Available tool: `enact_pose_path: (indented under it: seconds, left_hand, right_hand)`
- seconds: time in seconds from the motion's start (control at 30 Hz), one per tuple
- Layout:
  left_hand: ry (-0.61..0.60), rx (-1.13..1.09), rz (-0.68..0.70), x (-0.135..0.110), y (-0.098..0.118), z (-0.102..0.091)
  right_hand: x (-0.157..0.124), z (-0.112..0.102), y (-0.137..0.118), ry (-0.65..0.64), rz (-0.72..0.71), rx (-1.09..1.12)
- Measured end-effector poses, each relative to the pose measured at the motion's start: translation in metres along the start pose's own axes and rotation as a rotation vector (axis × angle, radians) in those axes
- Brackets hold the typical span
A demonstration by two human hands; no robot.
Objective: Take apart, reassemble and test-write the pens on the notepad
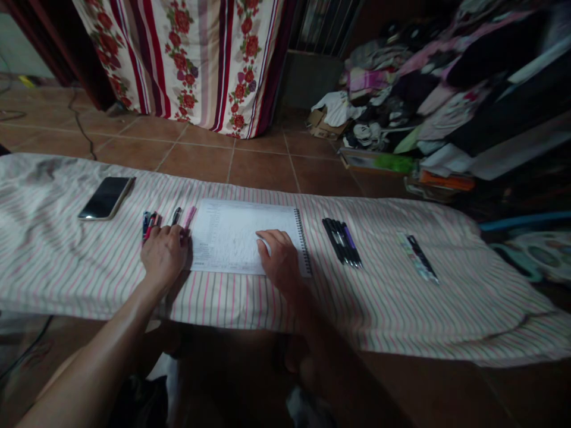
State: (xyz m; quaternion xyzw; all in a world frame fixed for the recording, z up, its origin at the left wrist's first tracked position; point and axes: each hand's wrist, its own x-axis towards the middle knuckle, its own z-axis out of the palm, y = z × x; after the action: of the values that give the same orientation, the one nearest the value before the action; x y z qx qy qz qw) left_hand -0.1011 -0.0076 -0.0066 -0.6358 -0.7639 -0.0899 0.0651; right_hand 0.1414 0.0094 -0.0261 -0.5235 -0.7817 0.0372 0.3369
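My left hand (164,252) lies curled over the lower ends of a small group of pens and markers (154,224), among them a pink highlighter (190,217). Those lower ends are hidden under my fingers. My right hand (279,258) rests on the lower right of a spiral-bound notebook (227,238), whose page carries faint printed or written lines. A row of dark pens (342,242) lies to the right of the notebook, apart from my hand. Farther right is a narrow pen packet (418,257), and a black smartphone (106,198) lies to the left.
Everything lies on a long surface covered with striped cloth (401,309). Beyond it are brown floor tiles (263,169), a floral striped curtain (191,59), and heaped clothes (392,101) at the back right. A dark cable (79,122) runs across the floor.
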Motion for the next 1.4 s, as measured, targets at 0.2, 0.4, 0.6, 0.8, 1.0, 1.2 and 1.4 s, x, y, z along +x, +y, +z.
enact_pose_path:
  seconds: [0.2, 0.4, 0.6, 0.8, 1.0, 1.2, 1.4]
  left_hand:
    - [-0.032, -0.063, -0.078, 0.003, 0.006, 0.004]
    - [0.061, -0.238, -0.160, 0.007, 0.011, 0.001]
    - [0.160, -0.866, -0.243, 0.012, 0.028, 0.003]
    - [-0.192, -1.762, -0.399, 0.005, 0.061, 0.001]
    - [-0.383, -2.003, -0.500, -0.004, 0.081, 0.000]
    - [-0.434, -2.114, -0.545, -0.006, 0.090, 0.001]
    - [-0.444, -2.122, -0.590, -0.007, 0.099, 0.003]
  right_hand:
    - [0.000, -0.002, -0.001, -0.006, 0.047, -0.005]
    - [0.001, -0.004, -0.001, 0.000, 0.055, 0.019]
    - [0.004, -0.004, -0.004, 0.046, 0.096, 0.136]
    - [0.007, -0.004, -0.014, -0.047, 0.291, 0.508]
    - [0.012, 0.000, -0.016, -0.118, 0.413, 0.812]
    - [0.013, -0.001, -0.014, -0.106, 0.466, 0.872]
    - [0.013, -0.003, -0.014, -0.113, 0.508, 0.913]
